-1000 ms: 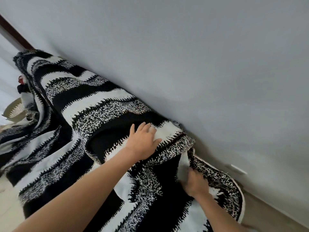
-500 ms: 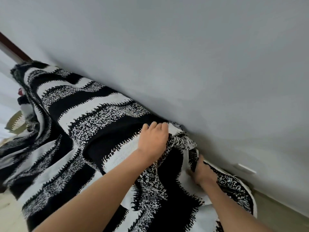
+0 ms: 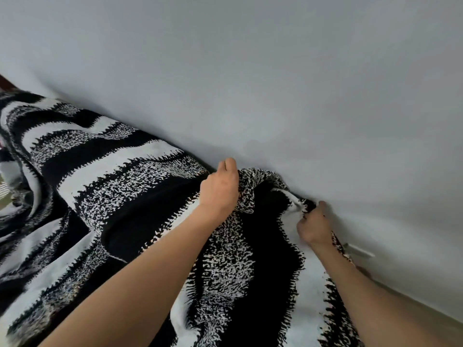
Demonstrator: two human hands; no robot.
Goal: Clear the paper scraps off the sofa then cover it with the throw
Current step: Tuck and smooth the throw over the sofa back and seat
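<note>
Throw (image 3: 120,186) tuck-in at the sofa back is the step in hand, I'd say. No paper scraps show, so clearing looks done. The sofa itself is fully hidden under the cloth, hard against the grey wall (image 3: 275,71).

How to do it well, my call:
- Left part lies loose, with deep folds and a sag at the far left edge. Don't drag more cloth rightward or that end may come off.
- Pull both grips apart along the wall line to flatten the hump between them, then push the edge down into the gap behind the back.
- Keep the stripes running parallel to the wall as a squareness check.
- Release one side at a time and smooth from the top toward the near side.
- A small white fitting (image 3: 360,252) on the wall sits just right of the right wrist, so keep the hem off it.

Hands:
- Left hand (image 3: 220,189): fingers curled tight round a bunched wad of throw at the top of the back, knuckles near the wall. Closed grip, nothing slack.
- Right hand (image 3: 314,226): lower and further right, fingers curled in on the throw's edge right by the wall. Fingertips are buried in cloth, so the exact pinch can't be read, but it has fabric.

Throw runs from far left to near right, draped over the whole seat.
</note>
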